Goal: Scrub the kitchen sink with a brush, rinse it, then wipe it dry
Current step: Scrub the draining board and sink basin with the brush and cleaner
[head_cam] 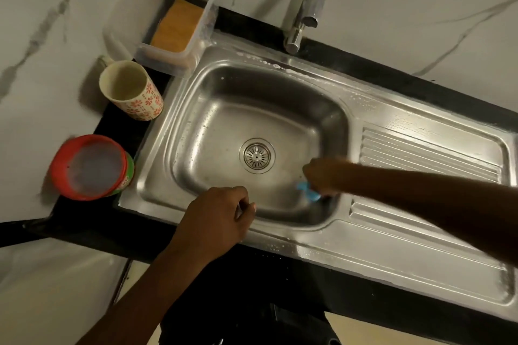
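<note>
Gripping the brush (309,192) in your right hand (322,176), you are reaching in over the drainboard (420,154) and holding it low in the front right corner of the sink (364,235). Your fingers (311,173) are wrapping round it, so only a blue end is showing below the hand. Motion blur is hiding whether the bristles are touching the steel. The brush is sitting to the right of the drain (256,155) and nearer to you, well apart from it.

Your left hand (215,216) is resting on the sink's front rim, left of the brush. Its fingers (241,199) are curling in with the thumb tucked beside them, and nothing is showing in their grasp.

Suds (269,63) are lying along the back rim, and droplets are glistening on the basin walls and the front edge. The faucet (308,0) is standing behind the basin, and no water is showing at it.

On the black tabletop (280,283) to the left, a clear box (196,45) is sitting at the sink's back left corner with an orange sponge (176,25) inside it. A flowered cup (131,92) is standing upright just beside the sink's left rim. Nearer to you, a red-lidded tub (89,168) is sitting by the same rim.
</note>
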{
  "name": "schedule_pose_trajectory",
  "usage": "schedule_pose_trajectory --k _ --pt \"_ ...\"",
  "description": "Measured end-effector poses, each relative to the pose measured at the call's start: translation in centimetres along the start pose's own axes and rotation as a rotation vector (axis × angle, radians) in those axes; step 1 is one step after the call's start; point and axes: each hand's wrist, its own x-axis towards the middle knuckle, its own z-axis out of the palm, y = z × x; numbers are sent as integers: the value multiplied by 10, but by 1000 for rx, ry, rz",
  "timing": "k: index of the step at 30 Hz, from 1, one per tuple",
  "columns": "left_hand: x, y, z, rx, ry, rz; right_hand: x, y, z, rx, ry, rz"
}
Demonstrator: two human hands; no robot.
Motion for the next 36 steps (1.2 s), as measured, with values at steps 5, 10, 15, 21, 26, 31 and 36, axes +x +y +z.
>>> schedule_pose_trajectory --k 5,10,15,21,26,31,36 --pt "-2 -1 5 5 -3 -23 24 63 -48 -131 206 220" --pt "2 -2 6 -21 10 -48 11 -10 -1 64 -215 -77" --pt "3 5 1 13 35 -49 47 47 -36 -115 146 183" --pt "2 0 -1 -33 65 -45 25 2 8 220 -65 -31" --pt "-1 -4 7 -11 59 -32 58 27 -6 46 35 85" --pt "-7 -1 9 -18 60 -60 75 35 -10 -89 133 174" --pt "-8 1 11 -86 52 -65 41 -21 43 111 -106 -22"
